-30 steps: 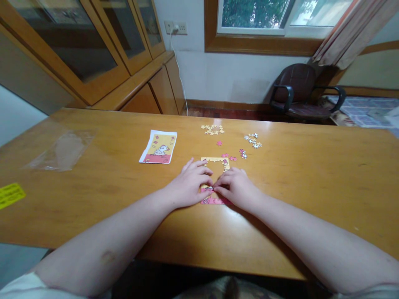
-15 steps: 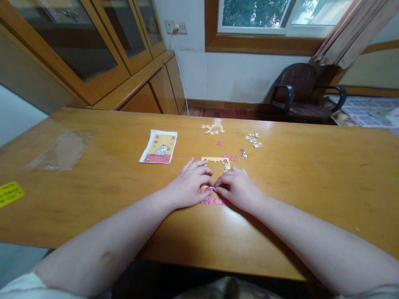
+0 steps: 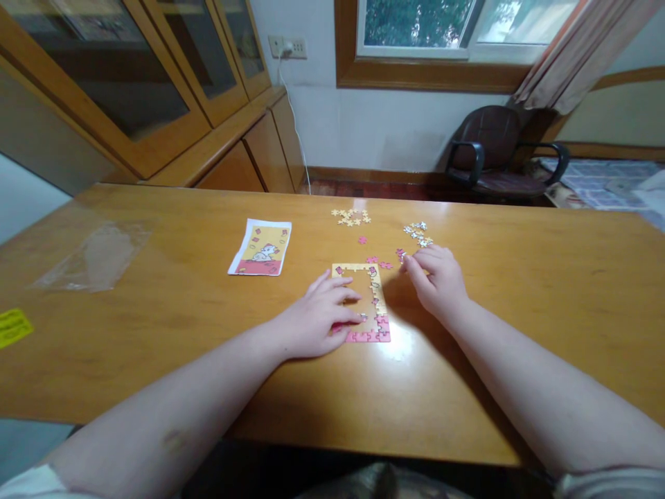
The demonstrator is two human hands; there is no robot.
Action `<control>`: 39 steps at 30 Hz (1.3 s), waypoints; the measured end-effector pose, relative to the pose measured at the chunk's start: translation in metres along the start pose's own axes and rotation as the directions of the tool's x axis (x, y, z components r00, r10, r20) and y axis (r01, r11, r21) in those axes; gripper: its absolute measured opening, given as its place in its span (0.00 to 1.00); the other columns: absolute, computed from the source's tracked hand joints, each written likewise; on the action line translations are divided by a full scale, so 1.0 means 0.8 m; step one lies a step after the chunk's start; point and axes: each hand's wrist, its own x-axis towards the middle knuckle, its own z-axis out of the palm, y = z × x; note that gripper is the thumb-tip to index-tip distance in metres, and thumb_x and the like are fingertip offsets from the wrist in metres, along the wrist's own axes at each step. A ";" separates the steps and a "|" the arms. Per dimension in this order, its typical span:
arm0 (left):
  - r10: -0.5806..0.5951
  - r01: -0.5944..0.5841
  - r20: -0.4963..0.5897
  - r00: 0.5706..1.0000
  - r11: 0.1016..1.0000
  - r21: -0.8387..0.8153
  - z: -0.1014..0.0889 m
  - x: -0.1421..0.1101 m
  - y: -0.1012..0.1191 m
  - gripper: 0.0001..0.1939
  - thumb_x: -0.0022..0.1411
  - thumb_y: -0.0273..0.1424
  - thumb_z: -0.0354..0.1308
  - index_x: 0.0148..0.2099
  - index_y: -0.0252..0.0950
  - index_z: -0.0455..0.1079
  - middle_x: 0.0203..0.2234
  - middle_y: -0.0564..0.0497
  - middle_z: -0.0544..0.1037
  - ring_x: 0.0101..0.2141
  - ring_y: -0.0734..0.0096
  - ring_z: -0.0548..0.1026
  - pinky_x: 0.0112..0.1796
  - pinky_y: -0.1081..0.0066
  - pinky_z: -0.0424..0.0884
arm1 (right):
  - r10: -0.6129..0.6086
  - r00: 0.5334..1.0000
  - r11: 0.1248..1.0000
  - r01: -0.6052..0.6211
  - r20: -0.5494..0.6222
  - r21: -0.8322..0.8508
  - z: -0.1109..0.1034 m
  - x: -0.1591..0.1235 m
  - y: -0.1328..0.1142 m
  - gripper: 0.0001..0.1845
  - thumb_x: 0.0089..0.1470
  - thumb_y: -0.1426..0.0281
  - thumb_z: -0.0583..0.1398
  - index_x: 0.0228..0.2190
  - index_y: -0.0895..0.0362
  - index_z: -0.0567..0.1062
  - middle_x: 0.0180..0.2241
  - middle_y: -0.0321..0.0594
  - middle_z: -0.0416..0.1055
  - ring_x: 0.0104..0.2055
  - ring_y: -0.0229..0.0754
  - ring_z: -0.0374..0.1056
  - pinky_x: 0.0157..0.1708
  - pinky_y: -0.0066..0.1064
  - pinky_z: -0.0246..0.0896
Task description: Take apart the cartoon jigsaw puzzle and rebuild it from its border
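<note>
A partly joined jigsaw puzzle (image 3: 381, 298) lies before me, a rectangular frame of yellow and pink pieces around bare wood. My left hand (image 3: 325, 315) rests over its left side with fingers spread, hiding that edge. Near its fingertips is a small whitish puzzle piece (image 3: 364, 317) inside the frame. Beyond the puzzle's right side, my right hand (image 3: 439, 277) pinches at a pink-and-white puzzle piece (image 3: 400, 254), its fingertips partly covering it. Loose pink pieces (image 3: 385, 265) lie just left of that hand.
White-and-yellow pieces (image 3: 418, 232) are scattered beyond my right hand, and yellow pieces (image 3: 352, 217) farther back. A picture sheet (image 3: 262, 248) with a white animal lies left of the puzzle. A clear plastic bag (image 3: 98, 256) and a yellow label (image 3: 14, 327) are at the table's left.
My right hand has left the puzzle and moved right and away from me to the loose pieces. My left hand stays on the puzzle, its fingers now more spread.
</note>
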 end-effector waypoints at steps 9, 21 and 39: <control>0.002 -0.001 0.016 1.000 1.000 -0.015 0.000 0.003 -0.001 0.15 0.59 0.29 0.56 0.47 0.44 0.76 0.49 0.48 0.75 0.58 0.52 0.63 0.60 0.38 0.48 | 0.323 0.946 0.863 -0.287 0.018 -0.416 -0.003 0.019 0.038 0.15 0.55 0.70 0.53 0.36 0.55 0.79 0.37 0.44 0.77 0.40 0.50 0.68 0.39 0.38 0.52; -0.030 0.028 -0.045 0.999 0.999 -0.035 0.000 0.003 -0.001 0.13 0.59 0.29 0.57 0.46 0.42 0.76 0.48 0.49 0.76 0.57 0.56 0.65 0.61 0.42 0.49 | 0.288 0.926 0.905 -0.180 0.245 -0.386 0.024 0.019 0.056 0.19 0.60 0.72 0.51 0.42 0.49 0.80 0.46 0.42 0.75 0.44 0.50 0.64 0.40 0.40 0.51; -0.094 0.089 -0.056 0.994 0.992 -0.086 -0.003 0.005 0.000 0.11 0.61 0.30 0.55 0.45 0.41 0.76 0.49 0.47 0.75 0.58 0.55 0.64 0.61 0.41 0.50 | 0.400 0.915 0.885 -0.371 0.052 -0.280 0.030 0.020 0.085 0.13 0.56 0.67 0.56 0.36 0.52 0.81 0.38 0.44 0.75 0.43 0.49 0.68 0.43 0.39 0.58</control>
